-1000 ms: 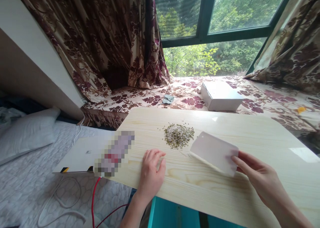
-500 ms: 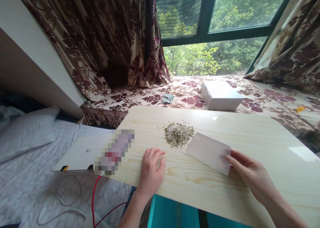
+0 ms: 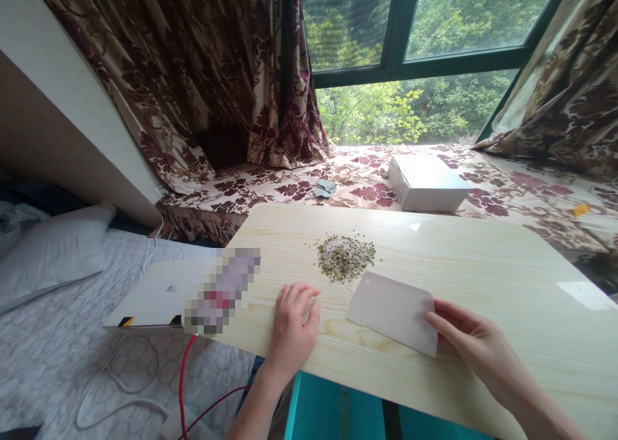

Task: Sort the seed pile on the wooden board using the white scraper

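Note:
A small heap of mixed green beans and white grains [image 3: 344, 258] lies on the light wooden tabletop [image 3: 284, 234], with a few loose bits around it. My right hand [image 3: 466, 334] pinches the right end of a white plastic dough scraper [image 3: 393, 308], thumb on top and fingers partly hidden behind it. The scraper's far corner is just below the heap's near right side. My left hand [image 3: 295, 317] rests on the table left of the scraper, fingers loosely bent and apart, holding nothing.
A white box [image 3: 427, 185] and a crumpled grey-green cloth [image 3: 325, 189] sit on the flowered window ledge. Left of the table are a white flat case [image 3: 159, 295], a blurred-out patch and a red cable [image 3: 182, 375]. A teal bin [image 3: 321, 408] stands under the table's near edge.
My right hand has drawn the scraper toward me and slightly left, away from the heap's right side. My left hand has stayed in place.

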A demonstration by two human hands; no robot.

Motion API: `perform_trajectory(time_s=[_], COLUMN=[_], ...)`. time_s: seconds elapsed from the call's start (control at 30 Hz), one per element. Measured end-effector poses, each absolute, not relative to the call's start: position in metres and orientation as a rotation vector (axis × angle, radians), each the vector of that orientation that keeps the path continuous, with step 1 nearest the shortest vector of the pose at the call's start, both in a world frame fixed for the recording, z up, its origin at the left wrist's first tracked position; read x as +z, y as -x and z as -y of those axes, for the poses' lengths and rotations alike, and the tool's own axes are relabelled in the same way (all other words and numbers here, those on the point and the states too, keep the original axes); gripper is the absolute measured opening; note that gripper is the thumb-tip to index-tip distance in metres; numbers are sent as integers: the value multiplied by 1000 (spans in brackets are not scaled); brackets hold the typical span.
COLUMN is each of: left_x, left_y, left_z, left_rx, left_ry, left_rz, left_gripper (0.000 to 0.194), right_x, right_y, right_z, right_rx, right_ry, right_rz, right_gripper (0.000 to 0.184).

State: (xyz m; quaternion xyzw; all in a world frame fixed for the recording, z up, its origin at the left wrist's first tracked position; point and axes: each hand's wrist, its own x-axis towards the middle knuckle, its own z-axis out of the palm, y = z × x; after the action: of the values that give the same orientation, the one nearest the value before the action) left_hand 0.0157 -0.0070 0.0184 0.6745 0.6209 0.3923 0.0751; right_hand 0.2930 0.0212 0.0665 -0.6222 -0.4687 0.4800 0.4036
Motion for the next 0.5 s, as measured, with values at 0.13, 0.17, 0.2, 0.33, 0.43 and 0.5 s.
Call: perform_trajectory(time_s=[0.13,0.17,0.2,0.33,0.43,0.5], left_x=[18,18,18,17,17,18], left_y=[-15,-15,-15,-15,-15,-15], left_z=[7,7,7,7,7,7], left_rx=[1177,1179,1181,1181,1172,1171], left_ry=[-2025,-2025,-2024,-2012,-2001,-1996], left_rz=[-1861,-1860,-1859,-1852,-1846,-1850], left_gripper=[22,22,22,22,23,23], right_x=[65,64,63,61,65,68], right_y=[-291,-291,-291,-290,-283,-277], right_z=[-16,-15,-14,-8,0,7], right_rx=[1273,1295,1310,1350,1409,1452], right_ry=[1555,1547,1539,1503,1462,1440], right_rz=[1279,1306,1327,1371,1398,1402], right_gripper=[31,33,35,36,34,34])
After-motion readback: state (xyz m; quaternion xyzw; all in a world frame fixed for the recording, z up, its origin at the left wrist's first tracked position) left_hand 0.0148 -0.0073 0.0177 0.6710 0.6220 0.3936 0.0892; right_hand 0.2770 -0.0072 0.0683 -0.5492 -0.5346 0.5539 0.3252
